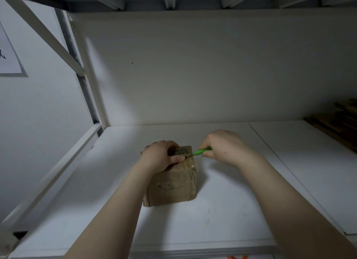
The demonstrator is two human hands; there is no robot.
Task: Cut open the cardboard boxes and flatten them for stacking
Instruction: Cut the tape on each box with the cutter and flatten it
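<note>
Knife at box top

L hand (161,155) grips top of cardboard box (172,185); R hand (224,146), just right of it, holds green knife (201,152), blade tip touching box top by L thumb.

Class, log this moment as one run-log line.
stage: opening box | left hand: grips box top | right hand: holds green cutter, blade on box top | box: upright, not flattened

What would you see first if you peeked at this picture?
First, the brown cardboard box standing in the middle of the white shelf, with the left hand gripping its top. Next, the bright green cutter held in the right hand, its tip at the box's top edge, close to the left thumb. At the far right, a dim brown stack lies on the shelf.
</note>
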